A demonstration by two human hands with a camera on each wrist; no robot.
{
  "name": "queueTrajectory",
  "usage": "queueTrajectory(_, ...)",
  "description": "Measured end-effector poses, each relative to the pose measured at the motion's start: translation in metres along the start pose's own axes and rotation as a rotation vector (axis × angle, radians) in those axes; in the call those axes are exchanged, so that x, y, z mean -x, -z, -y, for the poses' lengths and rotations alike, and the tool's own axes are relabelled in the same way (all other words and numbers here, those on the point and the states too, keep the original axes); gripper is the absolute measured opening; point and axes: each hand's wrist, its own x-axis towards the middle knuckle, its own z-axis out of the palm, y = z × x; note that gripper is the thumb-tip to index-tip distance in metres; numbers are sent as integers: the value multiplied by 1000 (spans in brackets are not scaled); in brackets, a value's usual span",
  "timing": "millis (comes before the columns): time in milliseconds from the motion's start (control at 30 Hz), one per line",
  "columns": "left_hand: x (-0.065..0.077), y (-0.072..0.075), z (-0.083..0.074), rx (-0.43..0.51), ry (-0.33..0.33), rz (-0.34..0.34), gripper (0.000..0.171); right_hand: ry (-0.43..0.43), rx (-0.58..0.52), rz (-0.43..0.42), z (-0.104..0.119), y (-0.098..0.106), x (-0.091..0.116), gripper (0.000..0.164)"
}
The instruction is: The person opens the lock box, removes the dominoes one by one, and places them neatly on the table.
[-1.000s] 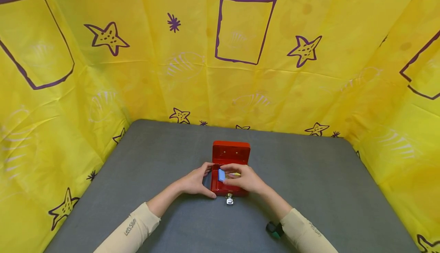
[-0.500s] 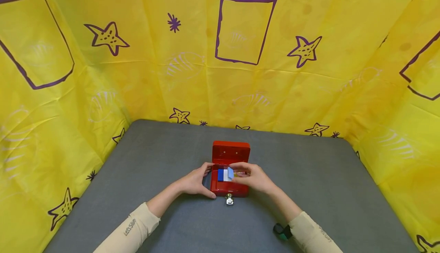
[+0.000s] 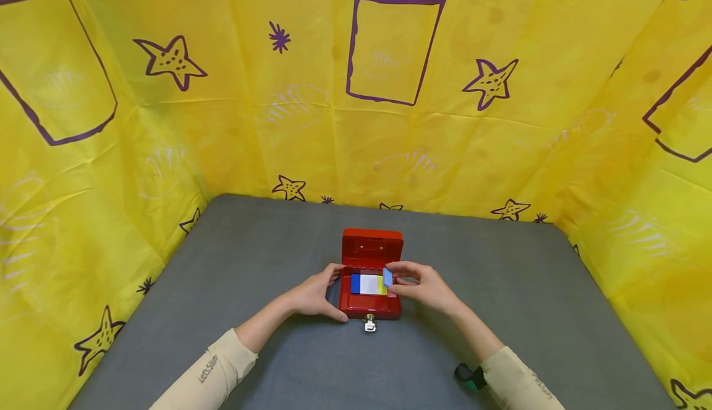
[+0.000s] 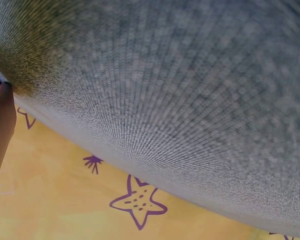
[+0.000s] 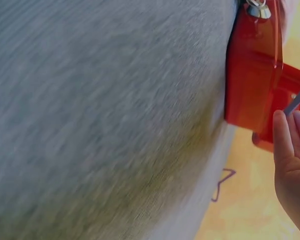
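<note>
A small red cash box [image 3: 369, 306] stands on the grey table with its lid [image 3: 372, 249] raised. My left hand [image 3: 313, 294] holds the box by its left side, thumb at the front corner and fingers at the back one. Between the thumb and fingers of my right hand [image 3: 425, 285] is a light blue flat piece [image 3: 387, 277], pinched over the box's right part. Inside lies a row of flat coloured pieces: a dark blue piece [image 3: 355, 284], a white piece [image 3: 369, 284] and a yellow piece [image 3: 381, 284]. A pinkish piece at the right end is partly hidden.
A silver lock [image 3: 370, 323] sticks out from the box's front. Around the grey table [image 3: 267, 237], a yellow cloth [image 3: 311, 144] with purple starfish drawings hangs at the back and sides. A dark strap [image 3: 470, 376] shows beside the right sleeve.
My right hand has moved right across the box with the light blue piece, uncovering the dark blue, white and yellow pieces. My left hand has stayed at the box's left side.
</note>
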Motion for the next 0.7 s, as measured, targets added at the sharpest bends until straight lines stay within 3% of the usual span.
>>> queueTrajectory(700, 0, 1, -1, -4, 31, 0, 98, -9, 79, -26, -23, 21, 19, 47)
